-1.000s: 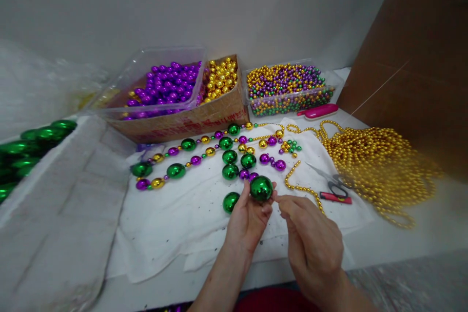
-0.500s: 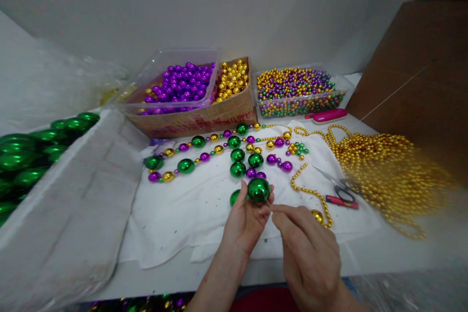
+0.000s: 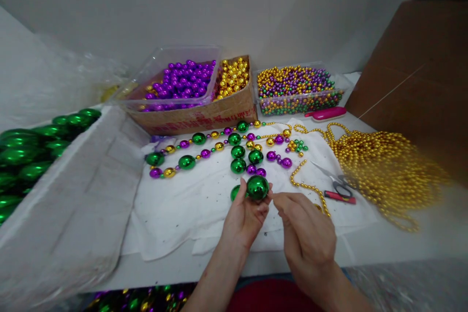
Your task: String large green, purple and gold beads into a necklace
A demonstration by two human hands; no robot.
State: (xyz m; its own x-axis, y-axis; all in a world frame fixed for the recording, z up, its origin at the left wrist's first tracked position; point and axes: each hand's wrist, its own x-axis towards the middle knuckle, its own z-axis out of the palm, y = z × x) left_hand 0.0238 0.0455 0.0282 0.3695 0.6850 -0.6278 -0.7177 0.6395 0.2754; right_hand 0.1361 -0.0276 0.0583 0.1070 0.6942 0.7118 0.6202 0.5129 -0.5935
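A large shiny green ball bead (image 3: 257,187) rests in my left hand (image 3: 244,214), between the thumb and the curled fingers. My right hand (image 3: 310,234) is closed in a pinch at the right side of that bead; what the fingertips hold is too small to make out. Just behind my left thumb another green bead (image 3: 235,193) lies on the white cloth (image 3: 175,219). Beyond the hands sit loose green beads (image 3: 238,165) and purple beads (image 3: 251,169). A strung necklace of green, purple and gold beads (image 3: 186,162) stretches across the cloth to the left.
Scissors (image 3: 341,187) and a red-handled tool (image 3: 340,197) lie right of a short gold bead chain (image 3: 309,186). Gold strands (image 3: 387,175) pile up farther right. Behind stand a cardboard box (image 3: 190,122) and a clear bin (image 3: 300,102) of beads. A foam box (image 3: 80,204) holds green balls.
My right hand has shifted slightly up, its pinch still close to the green bead's right side. The left hand keeps hold of the bead. The view has tilted a little.
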